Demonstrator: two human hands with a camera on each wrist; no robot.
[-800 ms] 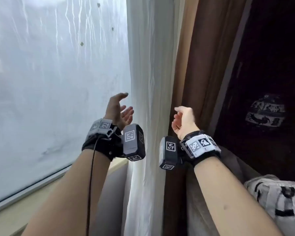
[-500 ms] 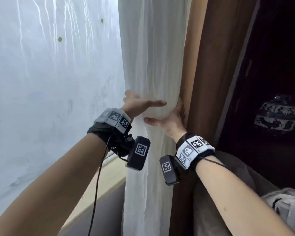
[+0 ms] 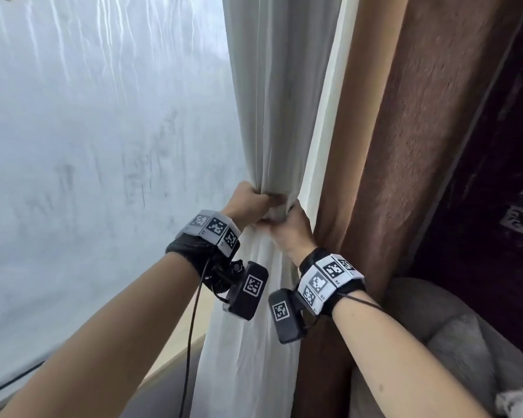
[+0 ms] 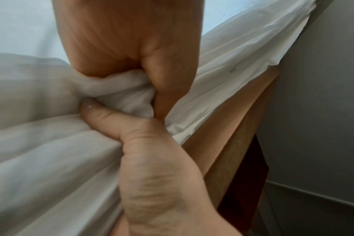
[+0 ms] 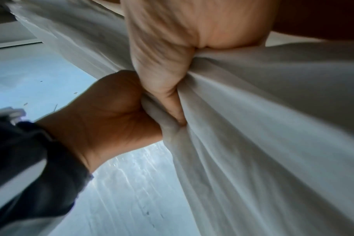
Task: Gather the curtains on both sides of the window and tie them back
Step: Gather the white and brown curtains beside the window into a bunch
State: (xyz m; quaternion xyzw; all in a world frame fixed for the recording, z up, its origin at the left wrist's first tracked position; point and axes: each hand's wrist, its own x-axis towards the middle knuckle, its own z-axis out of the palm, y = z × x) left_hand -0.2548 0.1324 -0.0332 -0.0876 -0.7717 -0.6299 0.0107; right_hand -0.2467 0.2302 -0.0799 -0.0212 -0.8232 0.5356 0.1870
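Observation:
A white sheer curtain (image 3: 272, 101) hangs at the window's right side, pulled into a tight bunch at mid height. My left hand (image 3: 248, 199) grips that bunch from the window side, fingers curled round the folds. My right hand (image 3: 292, 232) grips the same bunch just below and to the right, touching the left. In the left wrist view my left hand (image 4: 131, 47) squeezes the white curtain (image 4: 40, 143) against my right hand (image 4: 152, 159). The right wrist view has my right hand (image 5: 162, 47) and left hand (image 5: 111, 111) both clenched on the white curtain (image 5: 273, 127). No tie-back shows.
A heavy brown curtain (image 3: 405, 146) hangs right behind the white one. Streaked window glass (image 3: 103, 146) fills the left, with a pale sill (image 3: 175, 354) below it. A grey cushioned seat (image 3: 453, 342) sits low on the right against a dark wall.
Both hands were open and apart from the curtain, then laid on either side of it. Now they have closed together on it and squeezed it into a bunch.

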